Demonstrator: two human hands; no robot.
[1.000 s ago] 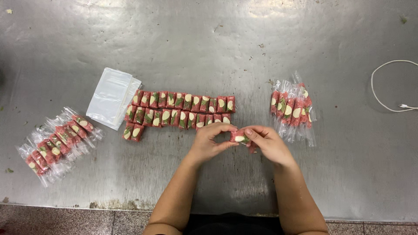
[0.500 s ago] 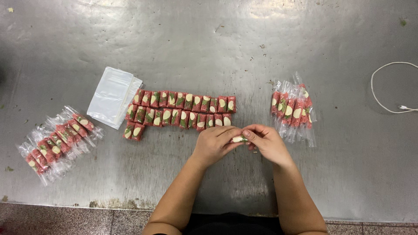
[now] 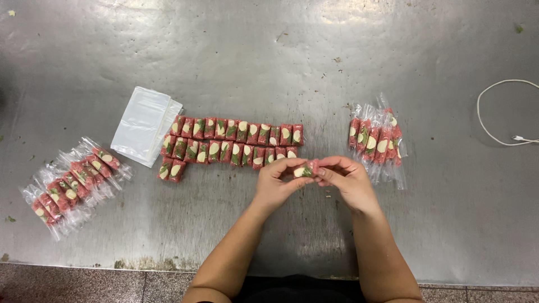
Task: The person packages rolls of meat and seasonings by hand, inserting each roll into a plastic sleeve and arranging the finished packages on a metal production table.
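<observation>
— Starting with the biggest, what do we see?
— We see a steel table (image 3: 393,50), then rows of red wrapped candies (image 3: 233,143) beside a stack of clear bags (image 3: 143,132), with filled packs left (image 3: 70,185) and right (image 3: 377,139).
— And our hands?
— Our left hand (image 3: 275,182) and right hand (image 3: 348,182) meet, fingertips pinching one small candy (image 3: 306,170) just below the rows.

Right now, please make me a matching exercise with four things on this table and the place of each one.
1. stack of clear bags
2. white cable
3. loose red candies in rows
4. single red candy

a. far right
b. between both hands' fingertips
c. table centre, left of the hands
d. just left of the rows

Pairs: 1-d, 2-a, 3-c, 4-b
</observation>
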